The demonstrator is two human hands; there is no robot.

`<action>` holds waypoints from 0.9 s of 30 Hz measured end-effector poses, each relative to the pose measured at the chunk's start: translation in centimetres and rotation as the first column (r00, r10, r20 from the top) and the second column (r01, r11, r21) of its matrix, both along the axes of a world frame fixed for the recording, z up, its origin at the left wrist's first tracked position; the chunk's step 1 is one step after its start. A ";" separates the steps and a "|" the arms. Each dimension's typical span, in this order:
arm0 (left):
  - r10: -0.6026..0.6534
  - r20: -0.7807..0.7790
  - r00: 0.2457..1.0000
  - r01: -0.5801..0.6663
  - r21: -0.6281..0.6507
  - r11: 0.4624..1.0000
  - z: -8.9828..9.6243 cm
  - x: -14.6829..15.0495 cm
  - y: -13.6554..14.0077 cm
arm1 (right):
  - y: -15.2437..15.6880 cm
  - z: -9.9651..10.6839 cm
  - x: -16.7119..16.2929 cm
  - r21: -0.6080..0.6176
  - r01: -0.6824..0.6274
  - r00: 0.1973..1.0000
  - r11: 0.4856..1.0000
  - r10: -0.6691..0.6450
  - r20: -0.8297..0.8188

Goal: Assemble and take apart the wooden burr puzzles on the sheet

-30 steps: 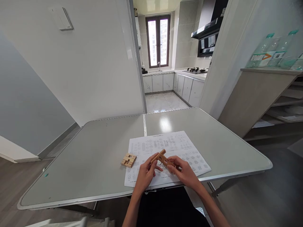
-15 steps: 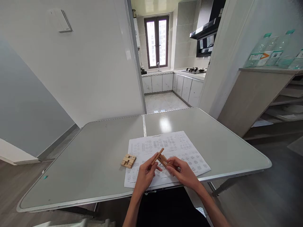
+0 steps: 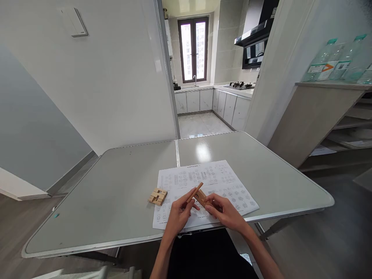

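Observation:
My left hand is closed on a slim wooden stick that slants up to the right. Opposite it, my right hand grips a wider wooden puzzle piece with a dark mark on its face. The two pieces meet or cross between my fingers; whether they interlock I cannot tell. Beneath both hands lies a printed sheet covered in small diagrams. Left of my hands, a group of notched wooden pieces sits together, partly over the sheet's left edge.
The grey-green table has a metal rim and a seam across it. A small teal bit lies near its left edge. On the right stands a wooden shelf with plastic bottles on top. Beyond the table a doorway opens into a kitchen.
The marked piece in my right hand has turned slightly and shows more of its face between my hands. The other wooden pieces stay in place; the view has shifted a little.

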State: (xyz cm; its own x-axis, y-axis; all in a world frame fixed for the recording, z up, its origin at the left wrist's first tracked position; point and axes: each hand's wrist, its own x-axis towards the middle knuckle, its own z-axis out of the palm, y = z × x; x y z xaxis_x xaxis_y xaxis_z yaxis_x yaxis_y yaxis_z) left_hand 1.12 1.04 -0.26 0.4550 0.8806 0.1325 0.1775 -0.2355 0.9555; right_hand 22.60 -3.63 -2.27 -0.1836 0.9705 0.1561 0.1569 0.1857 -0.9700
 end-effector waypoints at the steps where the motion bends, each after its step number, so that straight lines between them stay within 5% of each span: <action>1: 0.001 -0.006 1.000 -0.001 -0.003 1.000 0.0 0.0 0.0 | 0.0 0.0 0.0 -0.003 -0.004 1.000 1.000 0.004 -0.004; 27: -0.030 -0.115 0.993 0.043 0.116 0.992 0.1 0.3 -0.3 | 0.8 -1.2 0.1 -0.079 0.079 0.987 0.994 -0.089 -0.133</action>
State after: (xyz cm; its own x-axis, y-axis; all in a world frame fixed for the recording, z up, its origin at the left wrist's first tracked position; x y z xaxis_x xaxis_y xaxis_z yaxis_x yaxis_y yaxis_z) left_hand 1.43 0.76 -0.19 0.5045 0.8444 0.1803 0.2715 -0.3534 0.8952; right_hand 22.70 -2.88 -3.44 -0.0829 0.9913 0.1019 0.0345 0.1050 -0.9939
